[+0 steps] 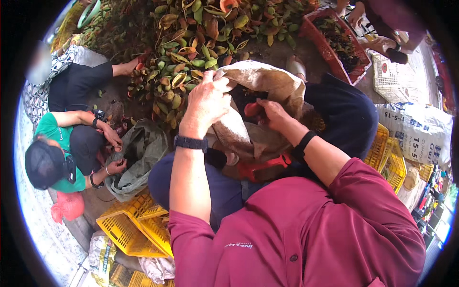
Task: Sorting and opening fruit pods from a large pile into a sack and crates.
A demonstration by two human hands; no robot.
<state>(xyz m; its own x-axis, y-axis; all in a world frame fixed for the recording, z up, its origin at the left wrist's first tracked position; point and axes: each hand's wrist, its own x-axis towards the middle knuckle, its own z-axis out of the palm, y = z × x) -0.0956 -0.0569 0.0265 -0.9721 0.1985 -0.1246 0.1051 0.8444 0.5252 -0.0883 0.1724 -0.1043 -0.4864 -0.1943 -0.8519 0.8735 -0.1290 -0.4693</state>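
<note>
My left hand (208,102) grips the rolled rim of a white-and-brown sack (276,73), which stands with its mouth spread between my knees. Inside the sack lies a dark mass (244,96), probably black seeds, partly hidden by the folds. At the sack's mouth my right hand (278,116) pinches a red seed pod (253,109) with thumb and fingers. Just beyond the sack spreads a large heap of green, yellow and reddish pods (179,68), some split wide. Below the sack, between my legs, a red plastic object (265,168) is partly covered.
On the left, a person in green (61,143) works over a grey sack (140,154). Yellow plastic crates (132,226) stand behind them, near a pink bag (68,206). A red crate (324,53) holds dark seeds at upper right. A printed white sack (416,129) and yellow crates (392,165) flank my right side.
</note>
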